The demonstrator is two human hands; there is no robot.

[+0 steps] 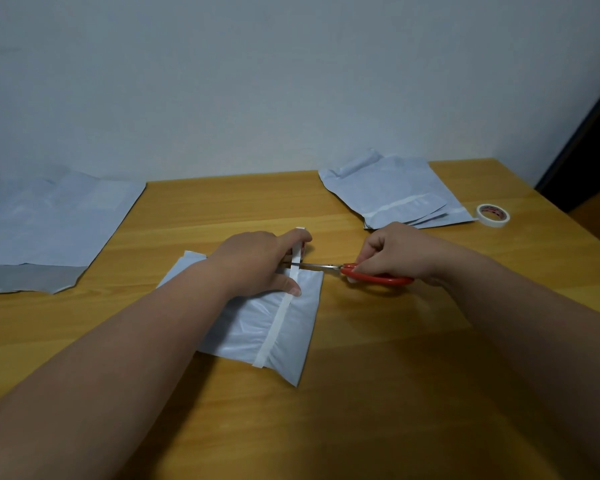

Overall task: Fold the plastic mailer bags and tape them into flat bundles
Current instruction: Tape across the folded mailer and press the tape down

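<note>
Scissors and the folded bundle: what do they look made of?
Scissors: shiny metal blades, glossy red handles, likely plastic. Folded bundle: thin whitish plastic film, going by its soft sheen and wrinkles. Tape strip along it: matte white, possibly paper.

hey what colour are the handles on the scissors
Red, seen in the head view: the scissors have red handles gripped by the right hand.

Left hand (257,263) curled, thumb pressing down; right hand (400,252) fingers gripping.
</note>
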